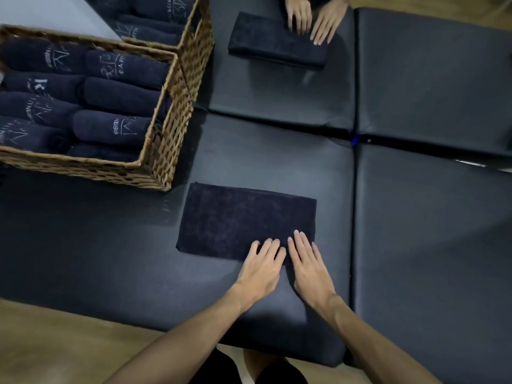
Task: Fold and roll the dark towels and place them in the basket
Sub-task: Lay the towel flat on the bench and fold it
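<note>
While rolled dark towels (119,128) already fill the woven wicker basket (163,151), we press our flat left hand (263,261) and right hand (307,261) on one folded dark towel (238,220) just right of it, unrolled.

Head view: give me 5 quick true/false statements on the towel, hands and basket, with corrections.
1. The dark towel lies flat and folded on the black mat. True.
2. The left hand is lifting the towel off the mat. False: it rests on the towel's near edge, fingers fairly straight.
3. The right hand lies on the towel's near right corner. True.
4. The wicker basket holds no towels. False: rolled towels fill it.
5. The basket sits right of the towel. False: it sits to the far left of it.
</note>
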